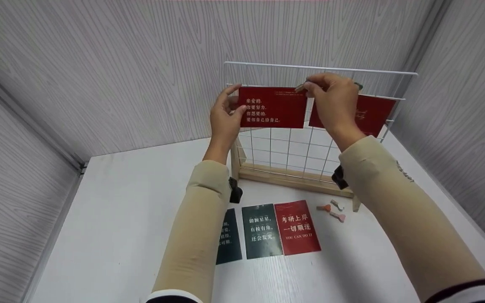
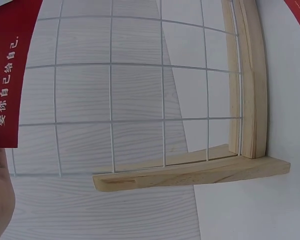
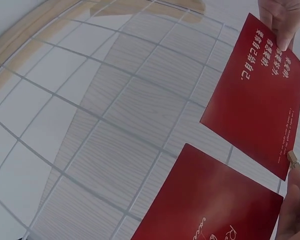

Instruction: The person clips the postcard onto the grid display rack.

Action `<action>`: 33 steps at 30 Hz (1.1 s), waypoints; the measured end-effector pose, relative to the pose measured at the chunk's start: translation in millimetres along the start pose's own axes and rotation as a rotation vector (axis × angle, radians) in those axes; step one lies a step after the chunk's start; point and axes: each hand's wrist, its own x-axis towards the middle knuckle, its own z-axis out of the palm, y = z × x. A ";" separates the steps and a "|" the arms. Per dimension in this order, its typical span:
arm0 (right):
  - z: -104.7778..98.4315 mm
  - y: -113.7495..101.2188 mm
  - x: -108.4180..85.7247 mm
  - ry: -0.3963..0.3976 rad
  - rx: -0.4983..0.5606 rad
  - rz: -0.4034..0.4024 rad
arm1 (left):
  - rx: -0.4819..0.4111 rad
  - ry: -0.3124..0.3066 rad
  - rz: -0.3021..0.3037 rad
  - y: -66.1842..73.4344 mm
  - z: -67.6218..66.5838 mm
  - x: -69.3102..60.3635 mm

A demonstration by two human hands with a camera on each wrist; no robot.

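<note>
A red card with white printed characters (image 1: 284, 110) is held flat against the white wire grid (image 1: 270, 147). My left hand (image 1: 225, 122) pinches its left edge, thumb on the printed face. At the card's upper right corner my right hand (image 1: 337, 101) pinches a small wooden clothespin (image 1: 300, 88). The right wrist view shows that clothespin (image 3: 293, 159) at the card's edge; whether it grips the wire cannot be told. Another red card (image 1: 375, 113) hangs on the grid to the right, partly hidden by my right hand.
The grid stands on a wooden base (image 1: 293, 178). In front of it on the white table (image 1: 112, 219) lie a red card (image 1: 297, 244), a green card (image 1: 262, 248) and a dark card (image 1: 230, 252) partly behind my left sleeve. Loose clothespins (image 1: 337, 216) lie near the base's right end.
</note>
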 end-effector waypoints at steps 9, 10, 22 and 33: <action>1.5 -3.2 2.1 -0.026 -0.029 -0.010 | 0.027 0.016 0.007 -0.1 3.5 1.5; 1.7 -3.1 2.1 -0.027 -0.034 -0.011 | 0.028 0.016 0.008 -0.1 3.8 1.8; 5.7 -5.8 3.8 -0.060 -0.088 -0.011 | 0.074 0.038 0.008 -0.4 4.8 5.0; 9.8 -3.7 4.4 -0.072 -0.133 -0.034 | 0.073 0.037 0.018 -0.6 4.9 4.4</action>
